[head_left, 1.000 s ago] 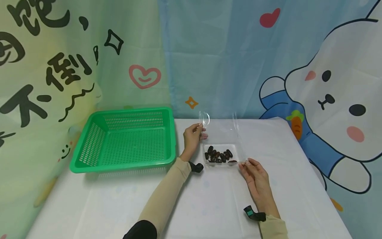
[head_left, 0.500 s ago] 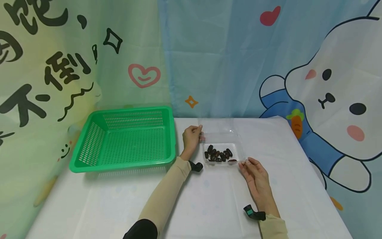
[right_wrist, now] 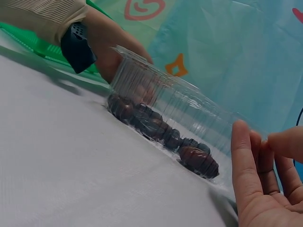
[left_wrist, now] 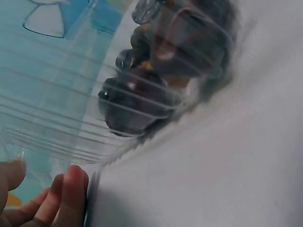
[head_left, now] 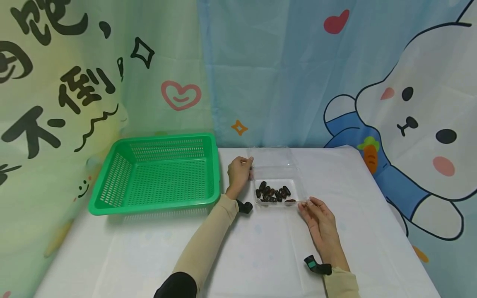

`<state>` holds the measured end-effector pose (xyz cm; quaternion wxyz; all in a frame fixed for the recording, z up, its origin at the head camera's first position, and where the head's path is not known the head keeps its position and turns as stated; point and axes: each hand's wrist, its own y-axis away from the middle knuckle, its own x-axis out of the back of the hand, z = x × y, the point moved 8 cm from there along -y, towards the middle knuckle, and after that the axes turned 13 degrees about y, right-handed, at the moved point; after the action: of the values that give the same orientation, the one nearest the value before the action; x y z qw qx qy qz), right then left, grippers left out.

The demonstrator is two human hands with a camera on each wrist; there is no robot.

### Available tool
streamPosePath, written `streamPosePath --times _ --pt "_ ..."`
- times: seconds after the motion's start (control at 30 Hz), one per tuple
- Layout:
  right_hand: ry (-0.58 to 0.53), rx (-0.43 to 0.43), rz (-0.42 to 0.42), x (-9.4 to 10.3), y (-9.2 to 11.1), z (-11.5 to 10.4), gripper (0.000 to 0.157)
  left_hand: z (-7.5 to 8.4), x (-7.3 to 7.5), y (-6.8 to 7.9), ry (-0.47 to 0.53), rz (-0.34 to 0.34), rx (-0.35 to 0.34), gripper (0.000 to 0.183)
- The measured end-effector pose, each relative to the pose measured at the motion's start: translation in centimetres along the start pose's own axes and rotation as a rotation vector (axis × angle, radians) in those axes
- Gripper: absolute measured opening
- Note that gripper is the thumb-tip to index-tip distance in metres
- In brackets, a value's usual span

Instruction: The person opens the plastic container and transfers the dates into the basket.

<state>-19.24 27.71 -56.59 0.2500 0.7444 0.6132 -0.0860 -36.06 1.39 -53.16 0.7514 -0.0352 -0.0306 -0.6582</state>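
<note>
A clear plastic box (head_left: 300,187) stands on the table with its see-through lid (head_left: 269,157) laid back toward the curtain. Several dark brown, wrinkled fruits that look like dates (head_left: 277,194) lie in it, also visible through the ribbed wall in the right wrist view (right_wrist: 158,127). My left hand (head_left: 239,174) holds the box's back left corner near the hinge, thumb and fingertips (left_wrist: 73,182) about the clear plastic. At the front right corner, my right hand (head_left: 321,221) pinches the box's edge between thumb and fingers (right_wrist: 244,156).
A green perforated basket (head_left: 216,182) with nothing in it stands left of the box, close to my left forearm. White cloth covers the table (head_left: 261,256). A printed curtain (head_left: 249,74) hangs right behind the table's far edge.
The lid was raised upright one second ago and has swung backward to lie flat behind the box. My left hand stays near the hinge; the right hand has not moved.
</note>
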Motion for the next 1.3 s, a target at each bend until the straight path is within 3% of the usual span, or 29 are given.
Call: streamPosePath --times 0.3,0.43,0.6,0.7,0.9,1.03,1.3 --pt "-0.029 -0.041 -0.076 -0.1 0.1 -0.4 0.017 2.3 1.1 1.1 -0.228 0.026 -0.166 0.029" --pt "0.03 -0.093 -0.073 0.1 0.1 -0.5 0.018 3.6 1.3 2.1 -0.32 0.019 -0.266 0.019" --pt "0.062 -0.194 -0.042 0.3 0.1 -0.4 0.038 5.4 1.1 3.3 -0.414 -0.032 -0.407 0.01" --pt "0.024 -0.225 -0.028 0.3 0.1 -0.4 0.041 6.4 0.6 4.1 -0.466 -0.111 -0.487 0.01" --pt "-0.013 -0.174 -0.067 0.0 -0.5 -0.7 0.024 8.0 -1.4 5.3 -0.564 -0.326 -0.581 0.014" --pt "-0.01 -0.127 -0.087 -0.1 -0.9 -0.7 0.018 8.1 -2.9 5.7 -0.592 -0.485 -0.589 0.019" --pt "-0.007 -0.075 -0.073 0.1 -1.0 -0.4 0.016 6.8 -6.3 6.2 -0.626 -0.795 -0.569 0.031"
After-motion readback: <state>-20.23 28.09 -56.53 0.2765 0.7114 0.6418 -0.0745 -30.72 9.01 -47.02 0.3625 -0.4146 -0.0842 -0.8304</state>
